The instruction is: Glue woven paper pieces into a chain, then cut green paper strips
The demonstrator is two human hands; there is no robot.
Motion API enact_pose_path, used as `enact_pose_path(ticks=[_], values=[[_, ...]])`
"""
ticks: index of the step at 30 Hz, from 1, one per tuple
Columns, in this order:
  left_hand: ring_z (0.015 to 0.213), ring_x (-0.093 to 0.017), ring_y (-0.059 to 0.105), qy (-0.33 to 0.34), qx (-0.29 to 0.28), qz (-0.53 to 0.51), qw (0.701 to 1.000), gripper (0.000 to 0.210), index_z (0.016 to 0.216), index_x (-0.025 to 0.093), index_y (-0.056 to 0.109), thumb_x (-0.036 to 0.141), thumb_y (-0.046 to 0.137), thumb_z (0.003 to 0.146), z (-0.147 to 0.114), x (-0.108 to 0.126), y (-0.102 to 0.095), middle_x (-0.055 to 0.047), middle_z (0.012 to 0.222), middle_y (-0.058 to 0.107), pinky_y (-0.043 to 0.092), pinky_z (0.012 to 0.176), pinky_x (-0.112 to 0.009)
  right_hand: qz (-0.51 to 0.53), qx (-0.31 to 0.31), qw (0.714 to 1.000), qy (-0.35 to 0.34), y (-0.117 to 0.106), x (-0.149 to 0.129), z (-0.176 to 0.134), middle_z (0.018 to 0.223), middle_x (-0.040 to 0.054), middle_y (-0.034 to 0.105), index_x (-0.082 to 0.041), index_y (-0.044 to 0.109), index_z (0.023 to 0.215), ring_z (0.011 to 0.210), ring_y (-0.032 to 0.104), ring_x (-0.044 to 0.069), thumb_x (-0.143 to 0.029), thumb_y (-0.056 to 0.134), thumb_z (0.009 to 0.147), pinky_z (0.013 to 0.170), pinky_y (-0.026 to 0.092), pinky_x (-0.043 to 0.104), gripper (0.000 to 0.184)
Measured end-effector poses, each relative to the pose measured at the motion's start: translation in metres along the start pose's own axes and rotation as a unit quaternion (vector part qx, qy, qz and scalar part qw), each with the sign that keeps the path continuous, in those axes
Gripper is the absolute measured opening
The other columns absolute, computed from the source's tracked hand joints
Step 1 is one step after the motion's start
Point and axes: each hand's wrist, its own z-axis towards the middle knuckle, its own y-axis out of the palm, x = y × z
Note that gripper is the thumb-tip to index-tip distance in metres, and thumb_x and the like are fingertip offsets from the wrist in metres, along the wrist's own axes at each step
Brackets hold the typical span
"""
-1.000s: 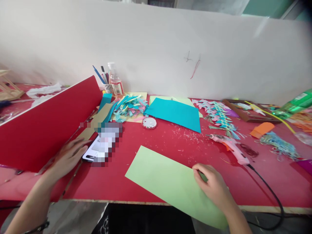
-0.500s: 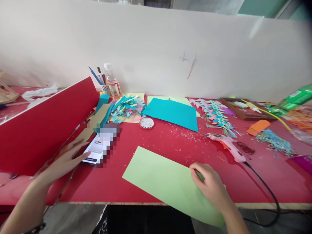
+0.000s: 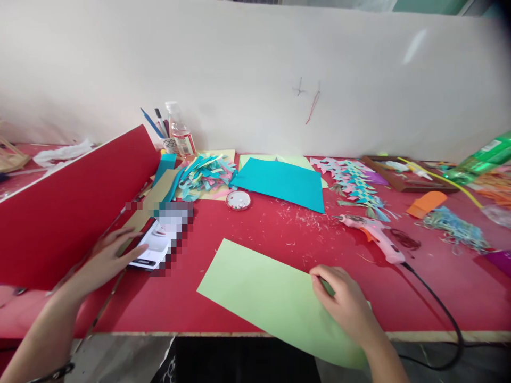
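My left hand (image 3: 115, 252) lies at the left edge of a phone (image 3: 154, 247), its thumb over the lower left corner of the lit screen and its fingers spread beside it. Under those fingers is the near end of a tan paper strip (image 3: 150, 201). My right hand (image 3: 341, 295) is curled at the far long edge of a light green paper sheet (image 3: 255, 287), thumb and fingers pressed together there. The sheet's right part hangs over the table's front edge. Part of it is hidden beneath my right hand and forearm.
A pink glue gun (image 3: 371, 234) with a black cord lies at right. Behind are a teal sheet (image 3: 283, 183), a small round lid (image 3: 238, 200), cut paper strips (image 3: 207, 175) and a bottle (image 3: 183, 138). A red board (image 3: 75, 213) leans at left; a woven paper piece (image 3: 351, 183) lies behind the glue gun.
The view has tilted slightly downward. Both hands keep practically the same place and pose, and the green sheet has hardly moved.
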Motion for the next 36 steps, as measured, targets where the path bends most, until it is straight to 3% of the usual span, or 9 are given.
enact_pose_path(ticks=[4, 8, 12, 15, 20, 26, 36], values=[[0.117, -0.024, 0.041, -0.018, 0.018, -0.064, 0.998, 0.065, 0.102, 0.014, 0.056, 0.062, 0.031, 0.067, 0.003, -0.010, 0.002, -0.011, 0.123, 0.047, 0.029, 0.102, -0.038, -0.001, -0.002, 1.000, 0.001, 0.000, 0.001, 0.001, 0.070, 0.0006, 0.058, -0.020, 0.050, 0.074, 0.066, 0.052, 0.015, -0.020, 0.039, 0.083, 0.062, 0.038, 0.026, 0.014], [0.116, -0.024, 0.041, 0.012, 0.007, -0.014, 1.000, 0.055, 0.100, 0.015, 0.056, 0.056, 0.034, 0.072, 0.006, -0.007, 0.001, -0.010, 0.121, 0.048, 0.028, 0.101, -0.039, -0.005, -0.004, 1.000, -0.001, -0.001, -0.001, 0.002, 0.068, 0.0006, 0.058, -0.020, 0.049, 0.073, 0.065, 0.052, 0.015, -0.019, 0.038, 0.083, 0.061, 0.038, 0.026, 0.015], [0.115, -0.026, 0.042, 0.014, -0.002, 0.008, 1.000, 0.058, 0.100, 0.013, 0.057, 0.057, 0.033, 0.072, 0.009, 0.006, -0.002, -0.012, 0.118, 0.049, 0.029, 0.100, -0.039, -0.006, 0.000, 1.000, -0.003, -0.002, -0.003, 0.003, 0.068, 0.0009, 0.058, -0.021, 0.049, 0.072, 0.064, 0.052, 0.015, -0.018, 0.039, 0.082, 0.060, 0.039, 0.026, 0.015], [0.120, -0.027, 0.036, 0.018, -0.046, 0.003, 0.999, 0.063, 0.113, 0.013, 0.051, 0.059, 0.034, 0.073, 0.009, 0.004, -0.007, -0.011, 0.128, 0.043, 0.028, 0.101, -0.039, -0.002, 0.001, 1.000, -0.001, -0.002, -0.003, 0.003, 0.069, 0.0010, 0.059, -0.021, 0.050, 0.073, 0.064, 0.052, 0.015, -0.018, 0.039, 0.082, 0.060, 0.039, 0.025, 0.015], [0.131, -0.024, 0.018, 0.042, -0.149, 0.036, 0.987, 0.077, 0.135, 0.018, 0.024, 0.059, 0.040, 0.073, 0.007, -0.007, -0.011, -0.006, 0.144, 0.021, 0.018, 0.105, -0.038, 0.010, -0.006, 1.000, 0.004, -0.001, -0.002, 0.003, 0.068, 0.0004, 0.058, -0.021, 0.050, 0.073, 0.065, 0.052, 0.015, -0.020, 0.039, 0.083, 0.061, 0.039, 0.026, 0.015], [0.130, -0.026, 0.018, 0.068, -0.109, 0.070, 0.989, 0.078, 0.137, 0.015, 0.017, 0.057, 0.039, 0.075, 0.004, -0.003, -0.004, -0.010, 0.143, 0.017, 0.018, 0.104, -0.036, 0.009, -0.005, 1.000, 0.002, -0.001, -0.002, 0.002, 0.069, 0.0007, 0.058, -0.021, 0.049, 0.073, 0.065, 0.052, 0.015, -0.019, 0.039, 0.083, 0.061, 0.039, 0.026, 0.015], [0.128, -0.028, 0.025, 0.085, -0.081, 0.068, 0.991, 0.073, 0.134, 0.015, 0.027, 0.052, 0.045, 0.073, 0.001, -0.003, -0.003, -0.012, 0.133, 0.038, 0.026, 0.101, -0.039, 0.000, 0.005, 1.000, -0.006, -0.001, -0.002, 0.003, 0.068, 0.0011, 0.059, -0.021, 0.050, 0.073, 0.064, 0.052, 0.014, -0.019, 0.039, 0.083, 0.060, 0.039, 0.026, 0.015]])
